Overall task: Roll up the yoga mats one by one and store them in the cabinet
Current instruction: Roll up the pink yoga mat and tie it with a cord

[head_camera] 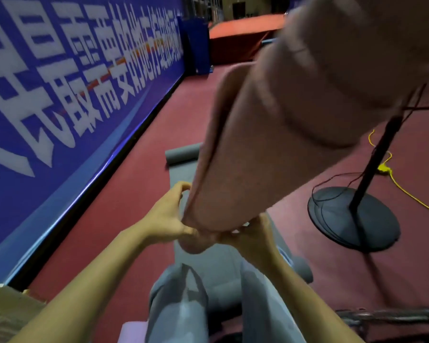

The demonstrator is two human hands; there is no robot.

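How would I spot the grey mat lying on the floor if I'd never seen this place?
Start at the big blue banner with white lettering along the left wall. On the dark red floor beside it lies the grey mat, stretching away from the person. Unlike the pink mat both hands hold up, it lies flat, its far end curled into a small roll.

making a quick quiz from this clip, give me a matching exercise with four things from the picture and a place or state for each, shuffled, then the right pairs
Things
1. pink yoga mat
2. grey yoga mat
3. black round-based stand
4. blue banner with white characters

Places or states
A. lies on the red floor, far end curled into a roll
B. lines the wall on the left
C. held up off the floor, its lower end gripped by the left hand and right hand
D. stands on the floor at the right, thin cables around it

Pairs: 1-C, 2-A, 3-D, 4-B
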